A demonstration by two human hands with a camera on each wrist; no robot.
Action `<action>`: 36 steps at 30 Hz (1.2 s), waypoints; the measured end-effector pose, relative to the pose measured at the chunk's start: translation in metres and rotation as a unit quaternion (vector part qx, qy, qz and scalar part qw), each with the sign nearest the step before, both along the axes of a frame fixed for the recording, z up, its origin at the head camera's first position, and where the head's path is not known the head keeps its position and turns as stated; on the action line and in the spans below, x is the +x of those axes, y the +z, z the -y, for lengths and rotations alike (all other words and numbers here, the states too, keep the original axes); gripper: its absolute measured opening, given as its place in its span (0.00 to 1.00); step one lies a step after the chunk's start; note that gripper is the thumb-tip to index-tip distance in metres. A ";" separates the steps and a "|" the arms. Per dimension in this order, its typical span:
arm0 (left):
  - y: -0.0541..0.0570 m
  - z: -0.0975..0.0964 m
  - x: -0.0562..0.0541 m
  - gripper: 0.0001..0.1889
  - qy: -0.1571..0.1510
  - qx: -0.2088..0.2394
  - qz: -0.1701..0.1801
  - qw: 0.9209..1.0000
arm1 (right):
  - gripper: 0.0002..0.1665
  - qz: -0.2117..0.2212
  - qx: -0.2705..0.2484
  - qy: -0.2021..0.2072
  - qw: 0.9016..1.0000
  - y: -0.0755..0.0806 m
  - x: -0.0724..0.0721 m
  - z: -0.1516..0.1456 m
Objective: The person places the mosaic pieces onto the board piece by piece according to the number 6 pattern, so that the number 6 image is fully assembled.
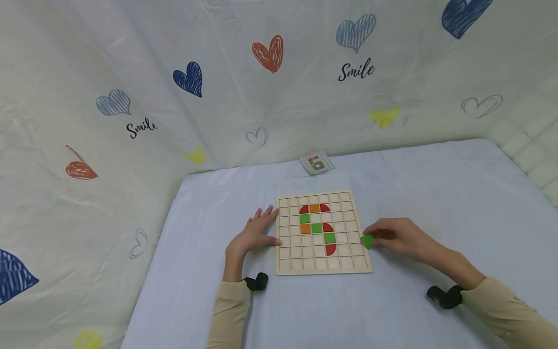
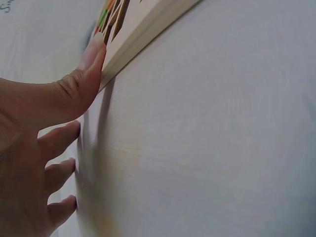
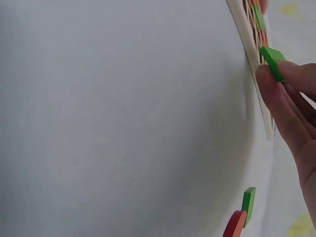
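Note:
A wooden grid board (image 1: pixel 301 265) lies on the white cloth, with red, orange and green tiles forming a winding line in its cells. At its left edge rests my left hand (image 1: pixel 254 234), fingers spread. The left thumb (image 2: pixel 91 54) presses on the board's rim in the left wrist view. My right hand (image 1: pixel 403 236) pinches a green tile (image 1: pixel 367 241) between thumb and fingers, close over the board's right edge. In the right wrist view this green tile (image 3: pixel 272 63) is tilted, its lower part hidden by the fingers.
Behind the board lies a small card (image 1: pixel 317 163) printed with a coloured grid pattern. Low in the right wrist view are a loose green tile (image 3: pixel 248 206) and a red rounded tile (image 3: pixel 235 224). A heart-printed curtain (image 1: pixel 226 116) hangs behind the table.

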State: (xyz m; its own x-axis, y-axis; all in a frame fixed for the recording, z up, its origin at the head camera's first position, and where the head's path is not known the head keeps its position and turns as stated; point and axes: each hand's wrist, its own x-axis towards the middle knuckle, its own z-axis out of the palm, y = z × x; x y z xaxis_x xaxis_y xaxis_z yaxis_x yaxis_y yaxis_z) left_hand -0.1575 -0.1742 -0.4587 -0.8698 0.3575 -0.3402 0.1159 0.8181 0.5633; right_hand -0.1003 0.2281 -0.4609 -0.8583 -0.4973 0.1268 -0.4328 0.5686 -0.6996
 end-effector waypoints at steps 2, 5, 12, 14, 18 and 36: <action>0.001 -0.001 0.000 0.51 -0.001 0.001 0.000 1.000 | 0.19 0.015 -0.010 0.007 1.000 0.001 0.000 0.002; 0.002 -0.001 0.001 0.51 -0.001 0.000 0.001 1.000 | 0.20 0.038 -0.019 0.016 0.999 0.002 -0.001 0.008; 0.002 0.000 0.001 0.51 0.003 -0.005 0.001 1.000 | 0.19 0.029 -0.009 0.027 0.999 0.006 -0.003 0.023; 0.002 0.000 0.001 0.51 0.003 -0.004 0.000 1.000 | 0.20 0.025 -0.011 0.034 0.999 0.005 -0.003 0.027; 0.002 -0.001 0.002 0.51 0.001 0.000 -0.001 1.000 | 0.18 0.018 -0.015 0.048 0.999 0.002 -0.004 0.035; 0.003 -0.001 0.001 0.50 0.006 0.006 -0.001 1.000 | 0.13 -0.006 0.027 0.095 0.995 0.006 -0.016 0.089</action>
State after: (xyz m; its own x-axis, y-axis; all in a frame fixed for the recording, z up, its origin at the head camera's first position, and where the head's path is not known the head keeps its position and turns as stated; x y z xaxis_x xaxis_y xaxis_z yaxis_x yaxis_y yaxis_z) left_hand -0.1566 -0.1732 -0.4559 -0.8746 0.3512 -0.3343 0.1073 0.8126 0.5728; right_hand -0.1166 0.1393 -0.4551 -0.7465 -0.6569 0.1060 -0.5448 0.5119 -0.6642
